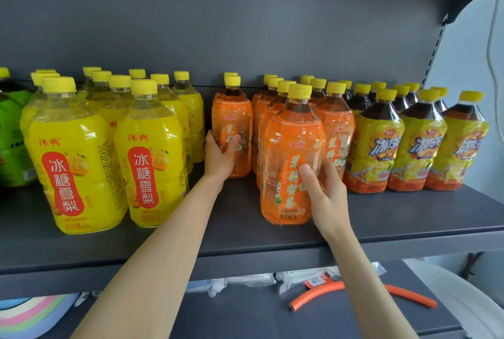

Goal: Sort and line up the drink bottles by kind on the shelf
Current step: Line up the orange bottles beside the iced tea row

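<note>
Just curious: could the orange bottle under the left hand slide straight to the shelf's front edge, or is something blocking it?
Nothing visible does. Bare shelf lies before that orange bottle; yellow pear-drink bottles stand left, the right hand and its front orange bottle right.

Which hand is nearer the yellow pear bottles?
Left. Left hand grips the leftmost orange bottle, right of the pear bottles; right hand holds the front orange bottle, farther right.

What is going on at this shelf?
A person is sorting drinks on a dark shelf. The left hand grips the left orange-label bottle, which stands further back. The right hand grips the front orange-label bottle of the row beside it. Yellow pear-drink bottles are grouped to the left and iced-tea bottles to the right.
</note>
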{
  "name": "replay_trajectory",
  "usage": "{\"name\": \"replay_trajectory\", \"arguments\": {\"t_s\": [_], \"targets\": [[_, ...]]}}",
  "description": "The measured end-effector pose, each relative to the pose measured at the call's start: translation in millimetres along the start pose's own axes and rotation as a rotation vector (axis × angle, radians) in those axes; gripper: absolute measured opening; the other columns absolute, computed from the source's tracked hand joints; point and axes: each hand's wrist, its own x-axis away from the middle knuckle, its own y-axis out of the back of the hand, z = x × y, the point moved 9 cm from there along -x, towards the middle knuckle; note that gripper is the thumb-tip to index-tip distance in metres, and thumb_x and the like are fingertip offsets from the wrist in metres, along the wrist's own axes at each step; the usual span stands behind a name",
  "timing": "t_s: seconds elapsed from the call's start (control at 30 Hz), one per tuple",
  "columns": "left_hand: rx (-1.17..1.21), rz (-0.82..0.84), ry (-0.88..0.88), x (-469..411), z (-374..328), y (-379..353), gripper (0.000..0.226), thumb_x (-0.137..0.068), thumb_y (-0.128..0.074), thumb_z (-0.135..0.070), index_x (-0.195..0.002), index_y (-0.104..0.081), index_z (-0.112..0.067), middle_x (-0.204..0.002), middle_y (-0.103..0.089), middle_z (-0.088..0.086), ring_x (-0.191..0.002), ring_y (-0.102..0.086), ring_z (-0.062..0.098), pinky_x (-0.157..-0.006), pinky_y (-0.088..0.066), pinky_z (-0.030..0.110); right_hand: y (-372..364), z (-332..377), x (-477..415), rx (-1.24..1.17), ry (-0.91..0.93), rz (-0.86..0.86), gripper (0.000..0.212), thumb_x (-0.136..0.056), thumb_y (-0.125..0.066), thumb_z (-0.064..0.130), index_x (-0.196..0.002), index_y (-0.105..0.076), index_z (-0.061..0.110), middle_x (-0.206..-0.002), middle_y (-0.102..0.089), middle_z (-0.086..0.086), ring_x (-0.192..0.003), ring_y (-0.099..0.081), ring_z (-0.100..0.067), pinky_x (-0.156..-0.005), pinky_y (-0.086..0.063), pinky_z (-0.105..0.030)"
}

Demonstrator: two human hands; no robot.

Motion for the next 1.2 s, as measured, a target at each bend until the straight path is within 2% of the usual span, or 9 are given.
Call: {"name": "replay_trajectory", "arguments": {"t_s": [0.13, 0.3, 0.4, 0.53, 0.63, 0.73, 0.87, 1.0, 1.2], "targets": [[-0.005, -0.003, 0.009, 0, 0, -1, 0.076, -0.090, -0.055, -0.044, -0.150, -0.016, -0.017, -0.150, -0.033, 0.007, -0.136, -0.036, 0.026, -0.109, -0.035, 0.045, -1, -1, 0, 0.003, -0.012, 0.006, 0.050, -0.080, -0.056, 0.052, -0.121, -0.050, 0.024, -0.111, -0.066, 0.015, -0.098, -0.065, 0.001, -0.075, -0.053, -0.017], [-0.030, -0.003, 0.082, 15, -4, 4, 0.084, -0.088, -0.056, -0.049, -0.151, -0.010, -0.018, -0.154, -0.026, 0.006, -0.140, -0.029, 0.026, -0.111, -0.032, 0.044, 6, 6, 2, 0.088, 0.025, -0.063, 0.065, -0.071, -0.055, 0.068, -0.123, -0.047, 0.030, -0.114, -0.062, 0.017, -0.101, -0.062, 0.003, -0.079, -0.053, -0.016], [-0.015, -0.037, -0.009, 46, -23, 18, 0.071, -0.091, -0.051, -0.050, -0.147, -0.023, -0.015, -0.149, -0.033, 0.006, -0.136, -0.035, 0.023, -0.106, -0.034, 0.036, 10, 12, 5, 0.119, 0.051, -0.116, 0.065, -0.070, -0.055, 0.069, -0.119, -0.053, 0.027, -0.112, -0.063, 0.013, -0.096, -0.061, 0.003, -0.076, -0.051, -0.016], [0.129, 0.059, -0.174, 101, -51, 23, 0.029, -0.098, -0.038, -0.041, -0.125, -0.042, -0.029, -0.118, -0.051, -0.015, -0.105, -0.050, -0.013, -0.080, -0.037, 0.000, 4, 12, 9, 0.113, 0.039, -0.126, 0.061, -0.069, -0.058, 0.069, -0.114, -0.055, 0.028, -0.109, -0.065, 0.011, -0.094, -0.064, -0.001, -0.078, -0.056, -0.025], [0.220, 0.197, -0.156, 122, -56, 10, 0.027, -0.098, -0.025, -0.044, -0.124, -0.031, -0.040, -0.105, -0.046, -0.030, -0.085, -0.047, -0.031, -0.066, -0.039, -0.004, -15, 15, 10, 0.139, 0.044, -0.084, 0.062, -0.071, -0.059, 0.071, -0.114, -0.057, 0.027, -0.109, -0.065, 0.010, -0.095, -0.063, -0.004, -0.082, -0.057, -0.036], [0.236, 0.159, -0.173, 123, -59, 17, 0.055, -0.085, -0.026, -0.059, -0.135, -0.027, -0.036, -0.116, -0.048, -0.021, -0.097, -0.053, -0.014, -0.072, -0.043, 0.004, -41, 17, 9, 0.155, 0.056, -0.016, 0.059, -0.073, -0.058, 0.072, -0.113, -0.058, 0.029, -0.109, -0.063, 0.011, -0.097, -0.062, -0.005, -0.085, -0.055, -0.041], [0.167, 0.020, -0.225, 109, -56, 35, 0.070, -0.084, -0.046, -0.064, -0.139, -0.030, -0.025, -0.131, -0.048, -0.007, -0.112, -0.052, 0.005, -0.082, -0.044, 0.013, -62, 18, 4, 0.212, 0.068, 0.093, 0.057, -0.087, -0.048, 0.064, -0.126, -0.059, 0.024, -0.121, -0.055, 0.008, -0.113, -0.053, -0.008, -0.099, -0.047, -0.039], [0.112, -0.032, -0.251, 96, -51, 39, 0.079, -0.075, -0.054, -0.055, -0.140, -0.034, -0.016, -0.131, -0.053, -0.002, -0.113, -0.053, 0.008, -0.079, -0.046, 0.009, -40, 31, -4, 0.360, 0.237, -0.087, 0.046, -0.095, -0.048, 0.042, -0.133, -0.055, 0.018, -0.128, -0.047, 0.001, -0.122, -0.042, -0.017, -0.103, -0.042, -0.041], [0.100, -0.053, -0.208, 75, -42, 31, 0.075, -0.074, -0.061, -0.052, -0.135, -0.036, -0.017, -0.129, -0.053, 0.004, -0.116, -0.054, 0.018, -0.092, -0.049, 0.029, -28, 29, -31, 0.836, 0.434, -0.117, 0.081, -0.082, -0.073, 0.030, -0.150, -0.029, 0.024, -0.159, -0.019, -0.008, -0.143, -0.007, -0.030, -0.109, -0.020, -0.058]]}}
